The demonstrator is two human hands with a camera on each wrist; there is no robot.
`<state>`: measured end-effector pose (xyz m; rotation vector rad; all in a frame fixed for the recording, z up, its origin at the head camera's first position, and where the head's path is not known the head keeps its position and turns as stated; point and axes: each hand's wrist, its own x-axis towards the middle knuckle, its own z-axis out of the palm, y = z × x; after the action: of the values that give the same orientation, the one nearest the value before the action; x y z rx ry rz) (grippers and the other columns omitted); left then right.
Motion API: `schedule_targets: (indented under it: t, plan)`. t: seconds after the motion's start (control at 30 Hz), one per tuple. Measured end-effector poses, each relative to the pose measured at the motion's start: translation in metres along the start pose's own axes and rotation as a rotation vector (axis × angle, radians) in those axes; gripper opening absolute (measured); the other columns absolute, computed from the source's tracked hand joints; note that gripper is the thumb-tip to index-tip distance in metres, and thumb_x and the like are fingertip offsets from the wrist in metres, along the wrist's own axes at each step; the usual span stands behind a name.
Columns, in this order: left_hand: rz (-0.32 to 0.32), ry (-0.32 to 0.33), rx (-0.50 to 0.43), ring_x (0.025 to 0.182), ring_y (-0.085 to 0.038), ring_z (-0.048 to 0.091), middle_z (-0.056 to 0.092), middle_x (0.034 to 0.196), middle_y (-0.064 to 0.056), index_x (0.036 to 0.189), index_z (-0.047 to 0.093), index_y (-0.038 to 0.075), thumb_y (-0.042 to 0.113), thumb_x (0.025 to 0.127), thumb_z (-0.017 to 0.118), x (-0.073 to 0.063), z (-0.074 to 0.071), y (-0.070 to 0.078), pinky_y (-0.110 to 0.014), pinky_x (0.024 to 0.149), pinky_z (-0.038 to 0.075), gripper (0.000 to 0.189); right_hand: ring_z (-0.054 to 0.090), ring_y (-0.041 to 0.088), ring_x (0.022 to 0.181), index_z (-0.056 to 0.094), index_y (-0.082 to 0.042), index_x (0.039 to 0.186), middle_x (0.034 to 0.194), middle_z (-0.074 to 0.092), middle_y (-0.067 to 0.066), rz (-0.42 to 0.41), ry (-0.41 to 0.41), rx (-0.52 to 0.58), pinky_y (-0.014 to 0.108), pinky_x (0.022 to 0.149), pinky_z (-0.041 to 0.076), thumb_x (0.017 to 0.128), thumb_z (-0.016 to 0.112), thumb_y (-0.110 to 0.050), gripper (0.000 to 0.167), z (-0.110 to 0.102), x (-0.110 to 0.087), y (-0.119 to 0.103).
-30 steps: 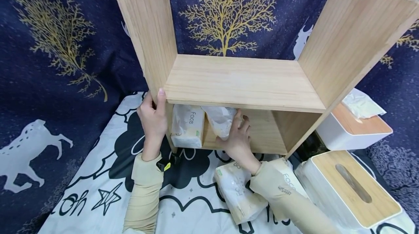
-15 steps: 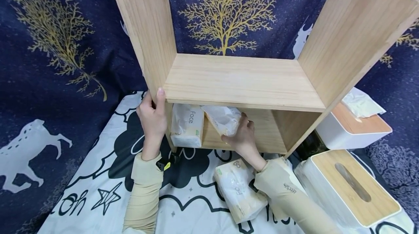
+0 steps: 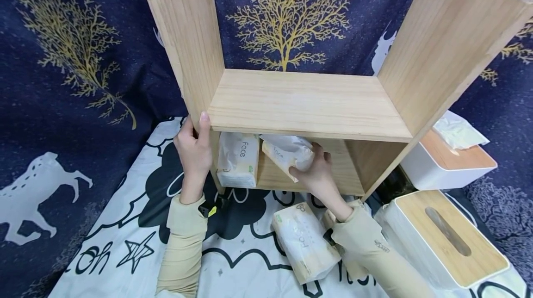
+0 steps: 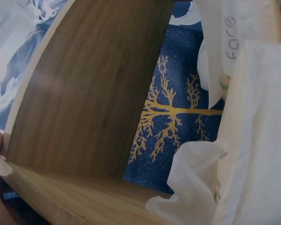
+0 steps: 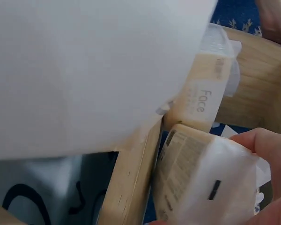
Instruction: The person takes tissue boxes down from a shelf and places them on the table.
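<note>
My left hand (image 3: 193,152) grips the left side panel of a wooden shelf (image 3: 310,103), thumb on its front edge. In the lower compartment, my right hand (image 3: 318,175) holds a soft tissue pack (image 3: 285,152) by its right side, fingers curled over it. The pack lies tilted, with "Face" print showing; the right wrist view also shows the thumb and a finger on this pack (image 5: 192,178). A second tissue pack (image 3: 238,159) stands at the compartment's left end. The left wrist view shows both packs close up, the nearer pack (image 4: 260,136) filling its right side.
Another tissue pack (image 3: 306,242) lies on the patterned bedding (image 3: 237,270) before the shelf, with one more partly under my right sleeve. A wood-lidded tissue box (image 3: 449,238) and a box with a tissue sticking out (image 3: 458,154) stand at right.
My right hand has shifted right with the held tissue pack, which has turned so its printed side shows. A gap has opened beside the left pack. My left hand stays on the shelf panel.
</note>
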<state>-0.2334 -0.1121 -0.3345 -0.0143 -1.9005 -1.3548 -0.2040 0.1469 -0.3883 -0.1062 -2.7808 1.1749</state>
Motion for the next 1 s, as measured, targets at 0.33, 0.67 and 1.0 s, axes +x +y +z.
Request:
schedule_targets:
  t: [0.33, 0.67, 1.0]
  plan:
    - [-0.008, -0.005, 0.000, 0.062, -0.012, 0.049, 0.067, 0.082, -0.018, 0.103, 0.067, 0.000, 0.039, 0.095, 0.054, 0.000, -0.001, 0.001, -0.019, 0.053, 0.035, 0.042, 0.036, 0.034, 0.125, 0.039, -0.002, 0.139, 0.134, 0.046, 0.021, 0.019, 0.049, 0.092, 0.048, 0.098, 0.039, 0.075, 0.076, -0.029, 0.079, -0.009, -0.005, 0.007]
    - [-0.019, 0.003, 0.000, 0.069, -0.017, 0.055, 0.071, 0.092, -0.020, 0.108, 0.067, 0.001, 0.039, 0.095, 0.054, -0.001, -0.001, 0.000, -0.018, 0.056, 0.036, 0.042, 0.049, 0.030, 0.109, 0.047, 0.001, 0.131, 0.129, 0.047, 0.021, -0.016, 0.168, 0.167, 0.041, 0.088, 0.041, 0.073, 0.080, -0.023, 0.070, -0.017, -0.021, 0.013]
    - [-0.020, 0.012, -0.006, 0.070, -0.014, 0.055, 0.071, 0.091, -0.020, 0.107, 0.068, 0.002, 0.038, 0.095, 0.054, -0.001, 0.001, 0.000, -0.018, 0.057, 0.037, 0.041, 0.052, 0.029, 0.110, 0.048, -0.002, 0.131, 0.125, 0.054, 0.019, -0.062, 0.152, 0.148, 0.044, 0.089, 0.043, 0.074, 0.081, -0.022, 0.069, -0.032, -0.042, 0.017]
